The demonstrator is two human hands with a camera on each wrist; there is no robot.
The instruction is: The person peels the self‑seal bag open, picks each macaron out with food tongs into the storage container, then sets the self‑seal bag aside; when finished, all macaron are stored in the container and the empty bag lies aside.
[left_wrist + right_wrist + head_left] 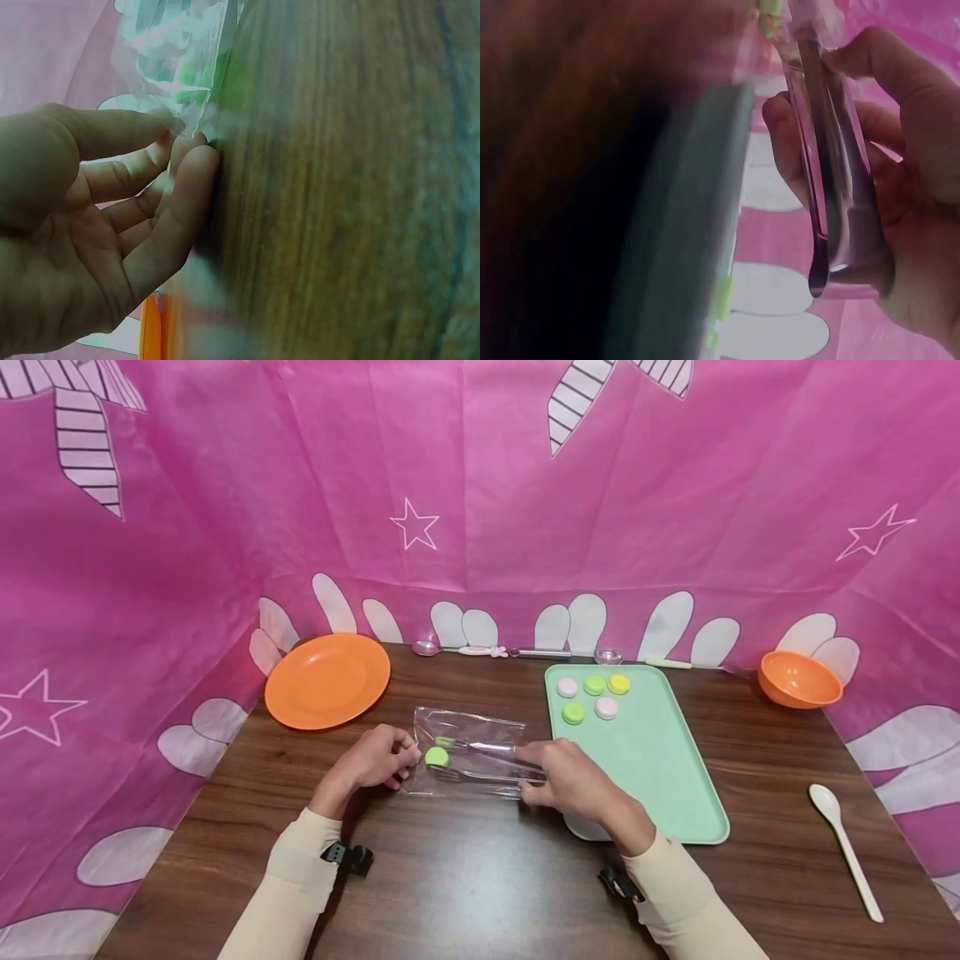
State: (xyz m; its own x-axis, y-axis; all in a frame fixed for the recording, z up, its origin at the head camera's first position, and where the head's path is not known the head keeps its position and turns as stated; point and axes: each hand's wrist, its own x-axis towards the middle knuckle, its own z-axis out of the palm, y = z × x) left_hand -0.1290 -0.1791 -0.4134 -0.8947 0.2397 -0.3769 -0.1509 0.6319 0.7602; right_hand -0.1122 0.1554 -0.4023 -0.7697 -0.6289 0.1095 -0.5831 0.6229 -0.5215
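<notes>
A clear plastic bag [480,722] lies on the table between the hands. My left hand [381,756] pinches its left edge between thumb and fingertips, also seen in the left wrist view. My right hand [573,777] holds metal tongs [847,202] around their two arms, thumb on one side and fingers on the other. The tongs' fork-like ends reach left over the bag's area. Right by these ends is a bright green macaron [437,757], with a smaller green patch just behind it. The tongs' bent end points back toward the right wrist.
Several pink, green and yellow macarons [606,707] sit at the far end of a mint tray [645,777] on the right. An orange plate [327,681] stands back left, an orange bowl [799,680] back right. A white spoon [847,852] lies far right; several utensils line the back edge.
</notes>
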